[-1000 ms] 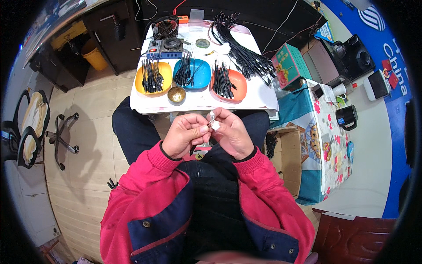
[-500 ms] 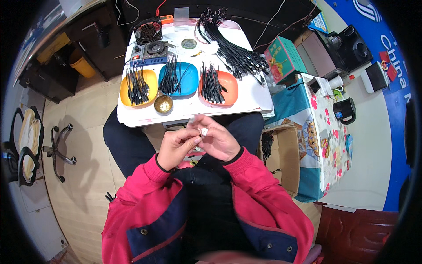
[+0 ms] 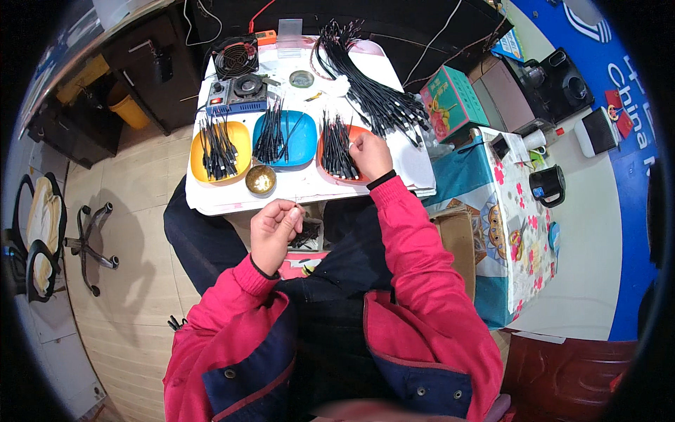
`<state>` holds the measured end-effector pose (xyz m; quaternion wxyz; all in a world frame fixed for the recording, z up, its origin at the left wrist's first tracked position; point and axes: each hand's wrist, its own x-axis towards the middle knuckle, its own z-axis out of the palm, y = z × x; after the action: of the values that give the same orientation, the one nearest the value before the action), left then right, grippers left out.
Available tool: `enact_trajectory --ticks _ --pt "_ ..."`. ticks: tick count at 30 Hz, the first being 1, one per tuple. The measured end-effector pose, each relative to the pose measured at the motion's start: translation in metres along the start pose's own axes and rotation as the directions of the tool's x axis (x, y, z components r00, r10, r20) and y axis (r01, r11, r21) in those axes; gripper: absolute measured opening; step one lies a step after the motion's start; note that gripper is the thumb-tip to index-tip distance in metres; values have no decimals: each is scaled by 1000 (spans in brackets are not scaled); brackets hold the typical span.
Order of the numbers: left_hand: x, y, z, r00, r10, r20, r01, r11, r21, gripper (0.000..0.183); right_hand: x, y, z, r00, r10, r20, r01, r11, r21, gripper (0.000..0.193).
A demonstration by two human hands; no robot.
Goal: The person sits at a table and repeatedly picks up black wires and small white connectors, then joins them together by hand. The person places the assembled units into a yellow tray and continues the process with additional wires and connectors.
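Observation:
My left hand (image 3: 275, 231) is in front of the table's near edge, thumb and fingers pinched together. A tiny thin bit shows at its fingertips, too small to name. My right hand (image 3: 373, 156) reaches over the right side of the orange tray (image 3: 365, 132), fingers curled in beside the bundle of short black cables (image 3: 337, 151) there. A small white spot shows at its fingertips; what they hold is unclear. To the left stand a blue tray (image 3: 304, 144) and a yellow tray (image 3: 242, 137), each with short black cables. A small round gold-coloured bowl (image 3: 261, 181) sits before them.
A blue soldering unit (image 3: 238, 98), a fan (image 3: 235, 56) and a small round dish (image 3: 301, 79) stand farther back. Long black cables (image 3: 373, 84) lie at the back right. A cardboard box (image 3: 458, 246) stands right of my legs, near a side table with a black mug (image 3: 548, 186).
My hands were together in front of the table, with a small white piece between them. My right hand has moved up and right to the orange tray; my left has shifted slightly, still pinched.

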<state>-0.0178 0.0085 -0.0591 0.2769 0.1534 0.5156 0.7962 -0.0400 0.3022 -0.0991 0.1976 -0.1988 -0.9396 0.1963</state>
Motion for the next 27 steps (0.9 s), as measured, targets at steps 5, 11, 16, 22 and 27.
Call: enact_trajectory --ticks 5,11,16,22,27 --pt "1 1 -1 1000 -18 16 20 984 -178 11 -16 -1 -28 993 121 -7 -118 978 173 21" --pt "0 -3 8 1000 2 -25 -5 989 -145 11 -39 -4 -43 983 173 -68 -175 984 -30 25" --pt "-4 -3 10 999 -38 -11 36 986 -161 12 -17 -12 -29 996 19 -88 -6 989 150 21" --pt "-6 -1 5 999 -27 -33 22 989 -147 12 4 0 -21 992 76 -105 -87 990 -108 25" --pt "-4 -5 5 999 -51 1 51 984 -172 12 31 4 -16 949 294 -114 -312 927 -210 25"
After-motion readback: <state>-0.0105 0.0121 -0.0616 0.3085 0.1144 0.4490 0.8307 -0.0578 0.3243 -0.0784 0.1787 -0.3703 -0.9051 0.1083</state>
